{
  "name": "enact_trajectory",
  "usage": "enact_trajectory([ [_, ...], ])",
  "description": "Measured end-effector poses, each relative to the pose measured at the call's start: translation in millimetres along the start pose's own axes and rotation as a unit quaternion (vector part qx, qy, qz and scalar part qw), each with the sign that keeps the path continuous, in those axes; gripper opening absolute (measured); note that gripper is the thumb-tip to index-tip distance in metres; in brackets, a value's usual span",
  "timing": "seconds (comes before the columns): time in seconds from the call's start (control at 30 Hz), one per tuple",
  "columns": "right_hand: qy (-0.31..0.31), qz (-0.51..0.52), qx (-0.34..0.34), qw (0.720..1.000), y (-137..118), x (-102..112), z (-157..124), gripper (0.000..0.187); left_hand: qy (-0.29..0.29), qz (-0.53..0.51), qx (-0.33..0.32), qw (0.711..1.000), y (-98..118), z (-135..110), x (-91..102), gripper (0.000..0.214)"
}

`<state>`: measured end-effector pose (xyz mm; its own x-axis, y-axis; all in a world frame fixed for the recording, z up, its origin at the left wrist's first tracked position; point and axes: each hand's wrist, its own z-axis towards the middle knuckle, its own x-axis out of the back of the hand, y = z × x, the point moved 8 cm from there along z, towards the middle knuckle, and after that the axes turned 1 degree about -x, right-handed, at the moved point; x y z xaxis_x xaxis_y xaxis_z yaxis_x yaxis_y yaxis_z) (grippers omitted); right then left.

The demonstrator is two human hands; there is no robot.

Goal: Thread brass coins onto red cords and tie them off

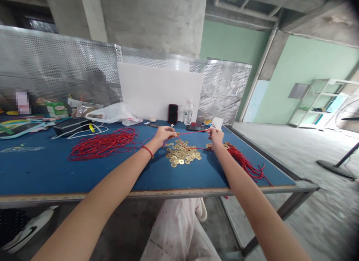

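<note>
Left hand (pixel 166 134): pinching red cord (pixel 194 132), frame centre
Right hand (pixel 215 135): pinching it too, right of centre
Coins (pixel 183 155): lying mid-frame; tugging the sagging strand (pixel 196 148) could be scattering them

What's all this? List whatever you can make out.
Table: one, blue, centre
Coins: many, gold, mostly between forearms
Cord coil: one, red, table's left
Cord bundle: one, red, beside right forearm
Held cord: count unclear, red, between hands
Phone: one, black, upright at back
Bottle: one, clear, right of phone
Board: one, white, behind phone
Plastic bag: one, white, back left
Rack: one, white, far right
Bracelet: one, red, left wrist
Trousers: one pair, whitish, below table
Left hand: one, bare, holding cord
Right hand: one, bare, holding cord
</note>
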<state>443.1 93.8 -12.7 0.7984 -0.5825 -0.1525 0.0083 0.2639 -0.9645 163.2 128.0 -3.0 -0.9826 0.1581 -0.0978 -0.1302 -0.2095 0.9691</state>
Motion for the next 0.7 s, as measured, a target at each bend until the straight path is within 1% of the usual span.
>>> enact_trajectory([
  [0.03,0.033,0.038,-0.036,0.998,6.0,8.0,3.3,0.013,0.005,-0.002,-0.002,1.0,0.4,2.3,4.6,0.031],
  [0.07,0.053,0.068,-0.062,0.994,10.6,12.9,5.1,0.011,0.007,-0.003,-0.006,1.0,0.8,4.2,8.1,0.031],
  [0.13,0.061,0.107,-0.093,0.988,16.5,15.3,6.1,0.006,0.006,0.002,-0.018,1.0,1.4,6.7,12.0,0.031],
  [0.2,0.045,0.127,-0.116,0.984,20.8,12.2,5.7,0.005,0.0,0.012,-0.03,0.999,1.8,7.4,12.6,0.031],
  [0.3,0.011,0.14,-0.138,0.98,24.0,6.0,4.6,0.007,-0.011,0.015,-0.04,0.999,1.5,6.6,10.1,0.03],
  [0.43,-0.067,0.113,-0.124,0.983,17.8,-10.4,-2.8,0.007,-0.01,0.029,-0.046,0.998,-0.8,4.9,5.0,0.028],
  [0.5,-0.115,0.08,-0.078,0.987,8.4,-24.3,-13.1,0.015,-0.003,0.045,-0.044,0.998,-3.0,4.0,1.8,0.026],
  [0.53,-0.148,0.047,-0.026,0.988,-0.4,-33.4,-20.6,0.022,0.0,0.053,-0.044,0.998,-4.0,3.4,-0.1,0.024],
  [0.57,-0.186,0.002,0.044,0.982,-11.0,-43.9,-30.6,0.027,0.002,0.058,-0.045,0.997,-4.6,2.8,-2.0,0.023],
  [0.6,-0.226,-0.042,0.125,0.965,-22.1,-55.4,-43.7,0.029,0.003,0.061,-0.048,0.997,-4.6,2.0,-3.9,0.023],
  [0.63,-0.268,-0.084,0.2,0.939,-30.8,-66.7,-59.0,0.026,0.004,0.063,-0.053,0.997,-4.1,1.2,-5.7,0.022],
  [0.67,-0.309,-0.126,0.257,0.907,-35.3,-77.4,-74.5,0.021,0.003,0.064,-0.059,0.996,-3.0,0.4,-7.5,0.022],
  [0.7,-0.346,-0.167,0.297,0.874,-35.9,-86.4,-88.4,0.015,0.0,0.063,-0.065,0.996,-1.7,-0.4,-9.1,0.022],
])
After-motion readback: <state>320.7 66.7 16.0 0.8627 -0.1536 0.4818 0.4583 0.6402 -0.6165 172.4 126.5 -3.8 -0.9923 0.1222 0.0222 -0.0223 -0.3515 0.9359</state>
